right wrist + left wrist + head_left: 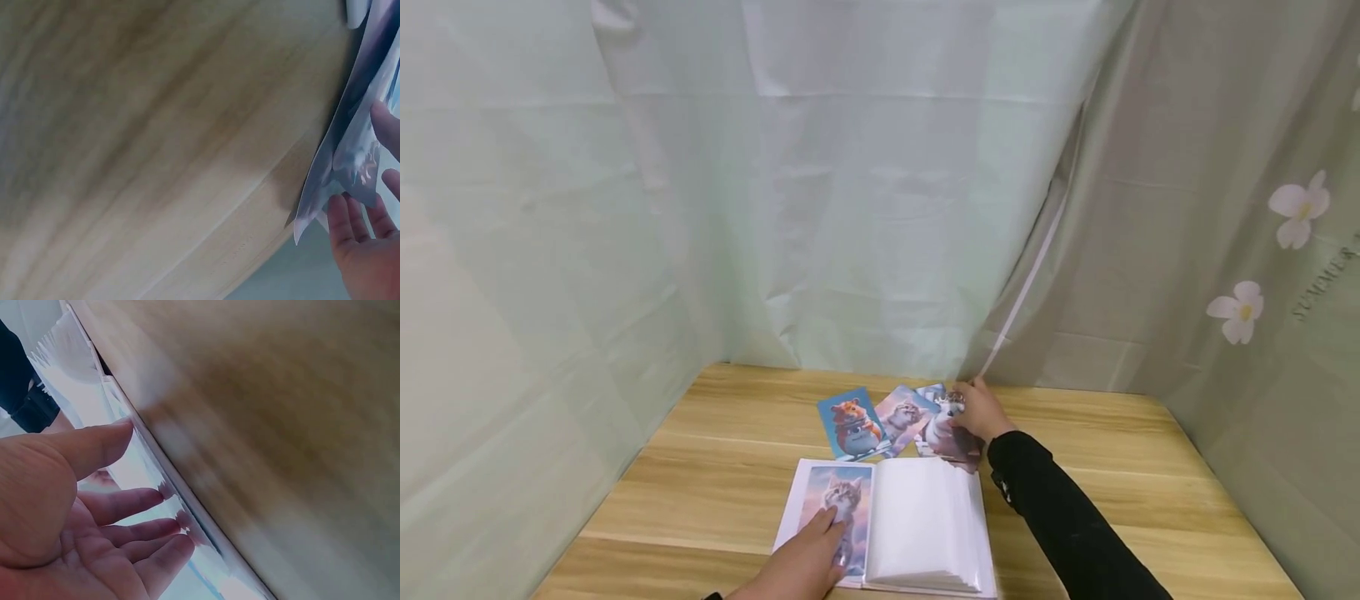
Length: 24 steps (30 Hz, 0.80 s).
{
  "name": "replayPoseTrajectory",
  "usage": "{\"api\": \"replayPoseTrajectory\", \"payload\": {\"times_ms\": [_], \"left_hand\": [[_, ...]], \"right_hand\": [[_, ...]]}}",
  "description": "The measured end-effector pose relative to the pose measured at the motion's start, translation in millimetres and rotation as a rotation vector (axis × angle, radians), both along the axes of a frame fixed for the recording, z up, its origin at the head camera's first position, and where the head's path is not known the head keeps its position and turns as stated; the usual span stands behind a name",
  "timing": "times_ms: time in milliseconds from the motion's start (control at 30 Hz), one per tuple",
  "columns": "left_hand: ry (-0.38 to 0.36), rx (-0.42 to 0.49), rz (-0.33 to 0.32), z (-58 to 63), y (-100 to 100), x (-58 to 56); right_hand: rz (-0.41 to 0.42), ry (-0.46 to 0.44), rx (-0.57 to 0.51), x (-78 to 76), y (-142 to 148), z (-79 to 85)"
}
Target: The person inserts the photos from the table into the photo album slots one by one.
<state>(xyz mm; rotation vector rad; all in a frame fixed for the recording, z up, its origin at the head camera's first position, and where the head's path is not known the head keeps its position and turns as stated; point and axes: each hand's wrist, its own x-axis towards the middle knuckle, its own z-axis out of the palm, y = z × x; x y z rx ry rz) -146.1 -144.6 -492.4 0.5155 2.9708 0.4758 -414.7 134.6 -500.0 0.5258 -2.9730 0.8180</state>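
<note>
One picture card [936, 437] with a pale, furry animal on it is in my right hand [979, 410], which pinches it by the edge, thumb on one side and fingers on the other. Just left of that hand, a pink kitten card [901, 417] goes partly behind it, and a bit of a third card [931, 391] peeks out. Farther left is a blue hamster card [853, 425]. Nearer to me than my right hand lies an open photo book [913, 525]. My left hand [801, 560] is loose, its fingers resting on a kitten picture [844, 492] in the book; the kitten's head shows just past my fingertips. Right of this hand, the other page looks white. A black sleeve [1067, 517] covers my right arm. Under it all is a wooden table [1112, 483]. Past both hands hangs a pale curtain [865, 208], and well to their right are white flowers [1236, 312].
</note>
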Motion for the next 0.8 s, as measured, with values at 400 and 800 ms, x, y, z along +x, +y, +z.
{"api": "replayPoseTrajectory", "payload": {"times_ms": [400, 800], "left_hand": [[0.053, -0.045, -0.027, 2.8, 1.9, -1.8], [0.069, -0.018, -0.041, 6.3, 25.8, -10.0]], "right_hand": [[0.009, 0.085, -0.086, -2.6, 8.6, -6.7], [-0.046, 0.063, -0.177, 9.0, 18.5, 7.5]]}}
